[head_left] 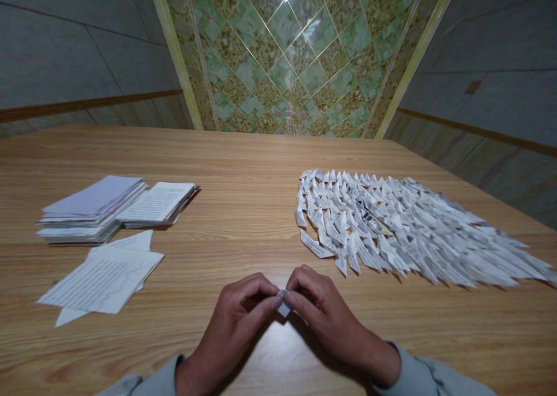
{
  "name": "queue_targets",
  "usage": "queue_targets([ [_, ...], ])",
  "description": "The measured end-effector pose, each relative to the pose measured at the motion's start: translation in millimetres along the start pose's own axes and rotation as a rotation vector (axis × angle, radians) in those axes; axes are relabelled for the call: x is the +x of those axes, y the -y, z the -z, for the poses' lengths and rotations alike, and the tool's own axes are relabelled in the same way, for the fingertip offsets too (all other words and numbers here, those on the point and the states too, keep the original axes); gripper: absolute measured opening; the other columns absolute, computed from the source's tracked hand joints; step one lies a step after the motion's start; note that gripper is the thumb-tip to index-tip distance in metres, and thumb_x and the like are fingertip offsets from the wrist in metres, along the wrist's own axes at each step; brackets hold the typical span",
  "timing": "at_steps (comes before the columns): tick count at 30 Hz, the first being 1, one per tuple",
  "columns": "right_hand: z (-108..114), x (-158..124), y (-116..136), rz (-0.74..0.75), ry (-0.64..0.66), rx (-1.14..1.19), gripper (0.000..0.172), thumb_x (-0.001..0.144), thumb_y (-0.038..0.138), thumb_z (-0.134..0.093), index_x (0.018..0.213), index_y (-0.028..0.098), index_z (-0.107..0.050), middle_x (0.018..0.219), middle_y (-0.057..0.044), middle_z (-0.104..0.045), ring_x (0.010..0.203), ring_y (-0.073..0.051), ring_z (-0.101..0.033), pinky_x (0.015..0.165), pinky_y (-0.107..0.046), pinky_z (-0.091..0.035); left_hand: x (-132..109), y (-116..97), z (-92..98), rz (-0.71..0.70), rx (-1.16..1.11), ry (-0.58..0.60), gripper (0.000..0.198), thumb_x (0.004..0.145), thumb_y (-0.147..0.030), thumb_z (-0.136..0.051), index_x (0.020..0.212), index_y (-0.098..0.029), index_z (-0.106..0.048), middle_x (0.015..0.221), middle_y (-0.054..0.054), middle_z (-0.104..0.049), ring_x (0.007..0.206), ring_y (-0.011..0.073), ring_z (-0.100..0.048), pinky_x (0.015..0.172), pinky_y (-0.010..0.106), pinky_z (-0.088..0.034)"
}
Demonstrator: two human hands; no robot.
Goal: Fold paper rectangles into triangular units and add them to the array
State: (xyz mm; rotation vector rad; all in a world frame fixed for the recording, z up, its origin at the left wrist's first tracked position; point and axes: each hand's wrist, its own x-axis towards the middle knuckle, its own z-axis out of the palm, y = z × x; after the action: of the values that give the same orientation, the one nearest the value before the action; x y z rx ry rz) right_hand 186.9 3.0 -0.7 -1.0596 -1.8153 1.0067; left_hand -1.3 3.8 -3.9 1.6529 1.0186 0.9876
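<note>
The left hand (230,320) and right hand (324,315) pinch a small white folded paper piece (284,304) between their fingertips, its long axis running down between them. Beyond, on a light wood-grain table (278,158), rows of white folded paper pieces (391,225) spread rightward; a stack of white paper sheets (93,201) lies leftward.

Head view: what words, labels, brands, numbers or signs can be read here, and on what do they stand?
None can be quoted.
The loose printed sheets: lines of print, too small and blurred to read.
The printed page on the paper stack: likewise unreadable.
The rows of folded paper pieces: print too blurred to read.
The small folded paper between the left hand and right hand: nothing legible.
</note>
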Motion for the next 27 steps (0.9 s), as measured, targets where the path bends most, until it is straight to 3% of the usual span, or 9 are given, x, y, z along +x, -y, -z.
queue_targets([
  [9, -2.1, 1.1, -0.2, -0.081, -0.044, 0.227, 0.023, 0.098, 0.032, -0.057, 0.080, 0.019, -0.062, 0.077, -0.001, -0.063, 0.073, -0.017, -0.057, 0.067, -0.028, -0.042, 5.8, 2.5, -4.2, 0.193, -0.210, -0.044, 0.021, 0.085, -0.036, -0.071, 0.078, -0.017, -0.069, 0.072, 0.002, -0.068, 0.069, 0.0173, -0.061, 0.065, 0.026, -0.048],
  [13, -1.3, 1.2, 2.6, -0.081, -0.037, 0.082, 0.014, 0.095, 0.029, -0.060, 0.091, 0.018, -0.066, 0.084, -0.004, -0.066, 0.076, -0.018, -0.058, 0.067, -0.029, -0.041, 3.4, -0.9, -2.0, 0.092, -0.037, -0.029, 0.023, 0.091, -0.037, -0.063, 0.080, -0.017, -0.070, 0.075, 0.003, -0.069, 0.071, 0.0187, -0.063, 0.066, 0.027, -0.047],
  [17, -1.0, 0.6, 3.2, -0.010, -0.059, -0.046, 0.016, 0.094, 0.026, -0.060, 0.081, 0.018, -0.064, 0.078, -0.003, -0.063, 0.075, -0.018, -0.056, 0.067, -0.029, -0.039, -0.1, -2.2, -1.5, -0.011, 0.138, -0.011, 0.025, 0.095, -0.034, -0.059, 0.078, -0.018, -0.070, 0.074, 0.003, -0.067, 0.070, 0.0178, -0.062, 0.066, 0.027, -0.044],
  [24, -2.5, -0.1, -2.2, -0.157, -0.060, 0.379, 0.022, 0.092, 0.038, -0.065, 0.081, 0.019, -0.060, 0.076, 0.000, -0.060, 0.073, -0.016, -0.053, 0.067, -0.028, -0.040, 1.8, 2.0, -4.3, 0.086, -0.023, -0.038, 0.015, 0.089, -0.033, -0.066, 0.084, -0.019, -0.070, 0.079, 0.003, -0.070, 0.074, 0.0191, -0.063, 0.068, 0.027, -0.048],
  [27, -2.5, 0.4, -1.4, -0.161, -0.039, 0.366, 0.021, 0.093, 0.038, -0.064, 0.084, 0.019, -0.061, 0.078, 0.000, -0.061, 0.074, -0.016, -0.054, 0.067, -0.028, -0.041, 1.8, 0.8, -2.8, 0.069, 0.034, -0.043, 0.023, 0.092, -0.036, -0.063, 0.079, -0.018, -0.070, 0.075, 0.003, -0.070, 0.071, 0.0192, -0.063, 0.065, 0.027, -0.047],
])
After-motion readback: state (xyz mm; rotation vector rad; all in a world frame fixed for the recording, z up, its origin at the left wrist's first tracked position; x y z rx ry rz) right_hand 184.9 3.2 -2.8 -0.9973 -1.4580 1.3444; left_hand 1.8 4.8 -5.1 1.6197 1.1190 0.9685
